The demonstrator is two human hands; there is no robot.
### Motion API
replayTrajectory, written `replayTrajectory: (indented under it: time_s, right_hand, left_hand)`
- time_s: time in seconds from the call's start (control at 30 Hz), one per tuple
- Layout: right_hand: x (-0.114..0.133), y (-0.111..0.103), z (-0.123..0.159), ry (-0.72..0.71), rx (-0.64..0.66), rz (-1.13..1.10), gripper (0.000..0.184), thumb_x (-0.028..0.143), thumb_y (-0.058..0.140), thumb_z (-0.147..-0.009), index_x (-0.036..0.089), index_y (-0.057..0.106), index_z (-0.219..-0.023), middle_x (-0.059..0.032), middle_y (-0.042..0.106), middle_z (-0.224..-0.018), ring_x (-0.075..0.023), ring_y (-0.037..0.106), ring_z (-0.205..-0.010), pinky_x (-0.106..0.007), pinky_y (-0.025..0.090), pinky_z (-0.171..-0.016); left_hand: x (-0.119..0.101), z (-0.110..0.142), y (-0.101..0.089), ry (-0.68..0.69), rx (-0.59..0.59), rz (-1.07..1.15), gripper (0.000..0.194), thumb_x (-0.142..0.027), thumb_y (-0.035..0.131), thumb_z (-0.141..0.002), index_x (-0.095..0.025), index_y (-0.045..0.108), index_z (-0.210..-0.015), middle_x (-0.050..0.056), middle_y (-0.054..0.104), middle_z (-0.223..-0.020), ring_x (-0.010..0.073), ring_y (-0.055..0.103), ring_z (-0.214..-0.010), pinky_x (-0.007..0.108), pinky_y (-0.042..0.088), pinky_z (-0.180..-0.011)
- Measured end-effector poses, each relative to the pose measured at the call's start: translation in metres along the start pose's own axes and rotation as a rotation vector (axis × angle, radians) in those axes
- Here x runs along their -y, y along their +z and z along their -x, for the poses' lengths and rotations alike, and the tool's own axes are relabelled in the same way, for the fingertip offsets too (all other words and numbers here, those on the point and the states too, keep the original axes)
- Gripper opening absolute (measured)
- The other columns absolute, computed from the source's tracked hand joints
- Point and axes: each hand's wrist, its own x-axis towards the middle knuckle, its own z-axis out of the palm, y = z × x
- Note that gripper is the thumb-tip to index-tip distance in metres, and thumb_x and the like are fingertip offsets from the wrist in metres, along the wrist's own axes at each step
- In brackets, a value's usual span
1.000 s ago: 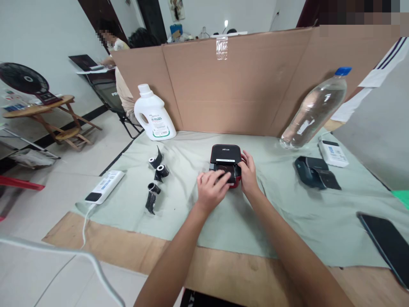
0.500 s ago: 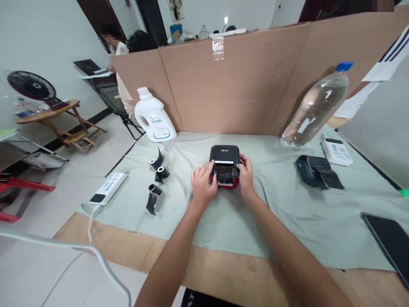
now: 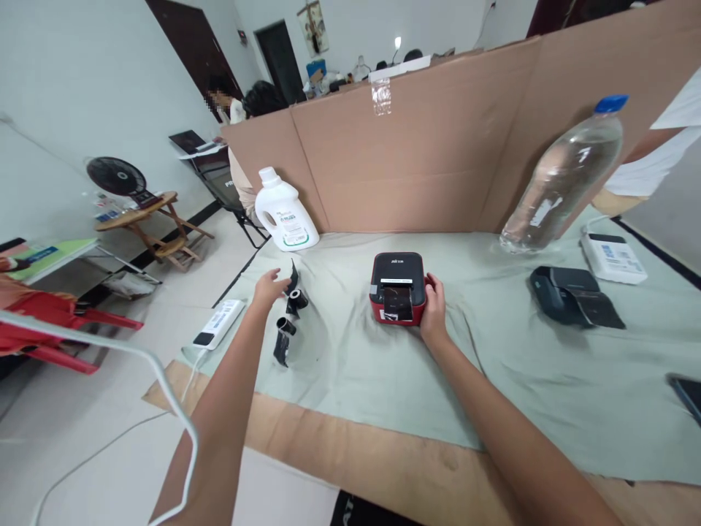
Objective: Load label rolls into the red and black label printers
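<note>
A small red and black label printer point(image 3: 398, 274) sits on the cloth, with a dark strip of paper point(image 3: 398, 303) hanging from its front. My right hand point(image 3: 434, 307) is against the printer's right side, fingers curled along it. Over to the left, my left hand point(image 3: 270, 287) reaches with fingers apart to the farthest of three small dark label rolls, beside its raised loose end point(image 3: 294, 274). Nearer to me are the middle roll point(image 3: 297, 298) and the closest roll point(image 3: 285, 326), whose dark tail lies on the cloth. Whether my left fingertips touch the far roll I cannot tell.
A white detergent bottle point(image 3: 288, 217) and a large clear water bottle point(image 3: 567, 183) stand before a cardboard screen point(image 3: 405, 161). To the right are a second dark printer point(image 3: 564, 296), a white box point(image 3: 613, 257) and a phone point(image 3: 686, 394). A white power bank point(image 3: 220, 324) with a cable lies left.
My left hand has let go of the printer and moved left to the rolls. My right hand stays at the printer's right side. The camera view has turned somewhat left.
</note>
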Motion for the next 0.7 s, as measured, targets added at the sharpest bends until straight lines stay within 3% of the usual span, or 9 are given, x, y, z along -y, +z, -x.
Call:
replayTrajectory:
  time_s: [0.07, 0.17, 0.33, 0.43, 0.57, 0.63, 0.7]
  right_hand:
    - [0.0, 0.0, 0.0, -0.005, -0.001, 0.008, 0.051, 0.053, 0.051, -0.091, 0.021, 0.058, -0.13, -0.0098, 0.062, -0.131, -0.0239, 0.056, -0.124, -0.043, 0.043, -0.11]
    - [-0.001, 0.0, -0.001, 0.0, 0.004, 0.002, 0.05, 0.054, 0.052, -0.091, 0.022, 0.059, -0.127, -0.0095, 0.062, -0.131, -0.0237, 0.056, -0.123, -0.043, 0.042, -0.11]
    - [-0.005, -0.001, -0.003, 0.016, -0.002, -0.006, 0.049, 0.055, 0.053, -0.09, 0.022, 0.06, -0.125, -0.0092, 0.062, -0.132, -0.0237, 0.057, -0.122, -0.044, 0.042, -0.11]
    - [-0.005, -0.001, -0.003, 0.006, 0.001, 0.012, 0.048, 0.054, 0.052, -0.09, 0.021, 0.06, -0.124, -0.0095, 0.061, -0.133, -0.0237, 0.056, -0.124, -0.045, 0.04, -0.112]
    - [-0.003, 0.0, -0.003, -0.015, -0.004, 0.03, 0.045, 0.053, 0.05, -0.09, 0.022, 0.061, -0.121, -0.009, 0.062, -0.131, -0.0237, 0.055, -0.124, -0.045, 0.04, -0.112]
    - [-0.003, 0.001, -0.004, -0.007, -0.016, 0.027, 0.046, 0.053, 0.051, -0.089, 0.021, 0.061, -0.12, -0.0086, 0.063, -0.129, -0.0237, 0.056, -0.123, -0.045, 0.04, -0.112]
    - [-0.005, 0.001, -0.004, 0.005, -0.018, 0.004, 0.044, 0.051, 0.051, -0.087, 0.022, 0.062, -0.119, -0.0078, 0.064, -0.127, -0.0238, 0.058, -0.121, -0.046, 0.042, -0.111]
  left_hand:
    - [0.005, -0.008, 0.008, -0.003, 0.061, -0.016, 0.052, -0.021, 0.069, -0.074, -0.012, 0.07, -0.125, 0.016, 0.073, -0.121, 0.0243, 0.073, -0.08, 0.036, 0.057, -0.081]
    - [0.013, -0.003, 0.011, 0.012, 0.039, -0.039, 0.05, -0.019, 0.064, -0.074, -0.013, 0.072, -0.123, 0.015, 0.073, -0.123, 0.0266, 0.074, -0.089, 0.036, 0.055, -0.089]
    - [0.039, 0.034, -0.016, 0.051, -0.098, -0.12, 0.055, -0.028, 0.063, -0.078, -0.014, 0.066, -0.131, 0.014, 0.072, -0.126, 0.0295, 0.072, -0.1, 0.038, 0.051, -0.096]
    - [0.058, 0.061, -0.025, 0.012, -0.054, -0.183, 0.054, -0.029, 0.064, -0.079, -0.014, 0.066, -0.13, 0.014, 0.074, -0.121, 0.0281, 0.074, -0.089, 0.037, 0.053, -0.091]
    - [0.07, 0.084, -0.028, -0.036, 0.028, -0.092, 0.053, -0.031, 0.064, -0.08, -0.016, 0.063, -0.131, 0.011, 0.073, -0.123, 0.0226, 0.073, -0.073, 0.034, 0.054, -0.083]
    - [0.064, 0.094, -0.031, -0.033, -0.035, -0.058, 0.058, -0.033, 0.067, -0.08, -0.016, 0.059, -0.135, 0.012, 0.072, -0.126, 0.0264, 0.073, -0.087, 0.036, 0.054, -0.089]
    - [0.046, 0.105, -0.029, -0.006, -0.202, -0.02, 0.059, -0.034, 0.064, -0.083, -0.017, 0.056, -0.139, 0.012, 0.069, -0.133, 0.03, 0.07, -0.105, 0.04, 0.051, -0.097]
